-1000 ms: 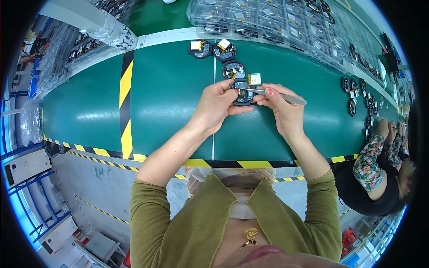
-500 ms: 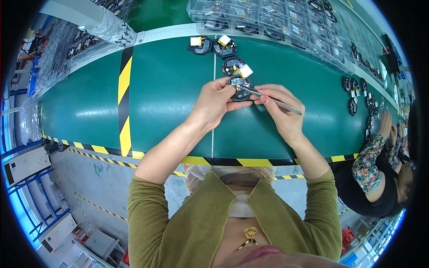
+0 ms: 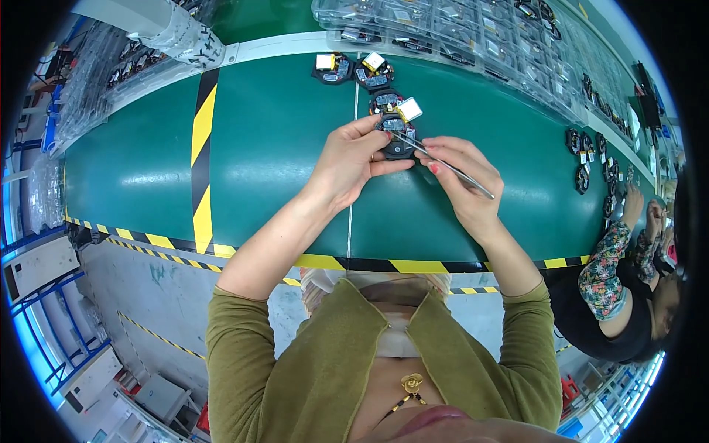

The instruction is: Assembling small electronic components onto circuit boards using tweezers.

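Here, left hand (image 3: 348, 161) holds a module (image 3: 399, 150) (black); right hand (image 3: 473, 198), tweezers (image 3: 464, 176).

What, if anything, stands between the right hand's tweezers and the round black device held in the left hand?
Nothing visible: the tweezers in the right hand reach over the device. The left hand holds its left side, close beside the tips.

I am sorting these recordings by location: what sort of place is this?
Probably an electronics assembly workshop: round black modules on a green bench, clear trays of similar parts, tweezers in the right hand.
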Available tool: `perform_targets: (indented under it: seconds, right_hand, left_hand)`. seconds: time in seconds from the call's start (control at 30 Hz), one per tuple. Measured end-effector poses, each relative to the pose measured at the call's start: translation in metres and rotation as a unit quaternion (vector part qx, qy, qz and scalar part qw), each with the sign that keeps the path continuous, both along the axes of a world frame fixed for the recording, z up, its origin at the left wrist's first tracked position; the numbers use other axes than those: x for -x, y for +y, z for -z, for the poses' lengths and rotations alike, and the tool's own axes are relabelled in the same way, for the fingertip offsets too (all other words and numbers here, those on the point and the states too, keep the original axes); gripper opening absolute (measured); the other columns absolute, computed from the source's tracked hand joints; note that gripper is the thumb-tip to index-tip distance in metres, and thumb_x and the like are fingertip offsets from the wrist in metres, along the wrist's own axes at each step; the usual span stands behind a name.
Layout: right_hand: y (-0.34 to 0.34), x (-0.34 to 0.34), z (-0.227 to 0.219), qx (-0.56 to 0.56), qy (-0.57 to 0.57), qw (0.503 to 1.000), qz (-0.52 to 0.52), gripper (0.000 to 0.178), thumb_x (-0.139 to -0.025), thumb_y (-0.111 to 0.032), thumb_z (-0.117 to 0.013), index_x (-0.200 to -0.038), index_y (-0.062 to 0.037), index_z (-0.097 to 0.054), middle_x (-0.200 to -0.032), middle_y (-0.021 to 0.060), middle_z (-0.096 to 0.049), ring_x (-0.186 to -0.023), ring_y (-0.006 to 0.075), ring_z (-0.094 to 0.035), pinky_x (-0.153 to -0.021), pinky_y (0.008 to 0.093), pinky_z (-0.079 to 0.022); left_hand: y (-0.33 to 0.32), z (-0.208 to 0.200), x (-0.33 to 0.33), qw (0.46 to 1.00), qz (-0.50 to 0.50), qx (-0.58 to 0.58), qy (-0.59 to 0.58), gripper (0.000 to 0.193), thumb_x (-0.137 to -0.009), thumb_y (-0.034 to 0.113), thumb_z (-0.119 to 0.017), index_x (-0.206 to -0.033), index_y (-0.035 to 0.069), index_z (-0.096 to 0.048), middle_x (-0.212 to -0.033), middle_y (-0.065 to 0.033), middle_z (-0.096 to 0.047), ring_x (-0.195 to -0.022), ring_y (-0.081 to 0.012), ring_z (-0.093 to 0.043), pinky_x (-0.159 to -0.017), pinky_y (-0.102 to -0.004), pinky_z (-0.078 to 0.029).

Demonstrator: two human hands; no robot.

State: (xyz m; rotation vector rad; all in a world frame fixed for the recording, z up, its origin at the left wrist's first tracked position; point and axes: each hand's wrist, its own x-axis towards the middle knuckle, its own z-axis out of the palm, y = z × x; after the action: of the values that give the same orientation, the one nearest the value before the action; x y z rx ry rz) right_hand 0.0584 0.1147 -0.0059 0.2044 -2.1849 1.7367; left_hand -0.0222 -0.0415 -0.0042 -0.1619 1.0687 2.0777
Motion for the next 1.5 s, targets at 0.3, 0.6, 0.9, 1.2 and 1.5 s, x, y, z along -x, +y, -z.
perform_targets:
  seconds: [0.3,0.6,0.9,1.2,1.5]
  right_hand:
    - [0.0,0.0,-0.001,-0.022,-0.001,1.0,0.0,0.018,-0.073,0.007,-0.058,-0.09,0.0037,-0.061,-0.094,0.0158,-0.059,-0.085,0.0225,-0.058,-0.071,0.0281,-0.049]
    - [0.007,0.003,-0.009,0.191,-0.153,0.97,-0.012,0.016,-0.081,0.003,-0.052,-0.095,0.008,-0.058,-0.097,0.0174,-0.056,-0.084,0.0241,-0.06,-0.073,0.0283,-0.051]
    - [0.009,0.003,-0.007,0.254,-0.159,0.954,-0.002,0.016,-0.081,0.003,-0.052,-0.095,0.0085,-0.057,-0.097,0.0176,-0.056,-0.085,0.0251,-0.06,-0.074,0.0292,-0.051]
    - [0.002,0.001,-0.002,-0.019,0.006,1.0,0.006,0.016,-0.073,0.007,-0.059,-0.089,0.0054,-0.061,-0.094,0.0165,-0.058,-0.084,0.022,-0.059,-0.072,0.0277,-0.049]
    - [0.001,0.001,-0.004,-0.105,0.045,0.993,0.007,0.017,-0.07,0.007,-0.06,-0.087,0.0049,-0.061,-0.092,0.0155,-0.06,-0.084,0.0229,-0.059,-0.071,0.0277,-0.048]
  left_hand:
    - [0.0,0.001,0.0,0.999,0.017,0.029,0.014,0.021,-0.085,-0.001,-0.039,-0.102,-0.008,-0.048,-0.093,-0.0134,-0.056,-0.082,-0.0208,-0.06,-0.075,-0.0339,-0.054]
    - [0.001,-0.002,0.0,0.998,0.054,0.03,0.029,0.021,-0.086,0.0,-0.039,-0.103,-0.008,-0.048,-0.095,-0.0137,-0.055,-0.082,-0.0206,-0.06,-0.074,-0.033,-0.055]
    - [0.001,0.0,0.001,0.999,0.046,0.004,0.013,0.021,-0.087,0.0,-0.039,-0.105,-0.008,-0.046,-0.097,-0.0149,-0.055,-0.084,-0.0217,-0.059,-0.076,-0.0337,-0.054]
    - [0.001,-0.003,0.0,0.999,0.029,0.02,0.031,0.021,-0.086,0.0,-0.038,-0.104,-0.008,-0.046,-0.094,-0.0139,-0.055,-0.082,-0.0207,-0.059,-0.075,-0.0323,-0.054]
    - [0.002,-0.003,0.0,0.998,0.029,0.038,0.028,0.021,-0.086,0.0,-0.038,-0.103,-0.008,-0.047,-0.093,-0.0133,-0.056,-0.08,-0.0194,-0.06,-0.071,-0.031,-0.055]
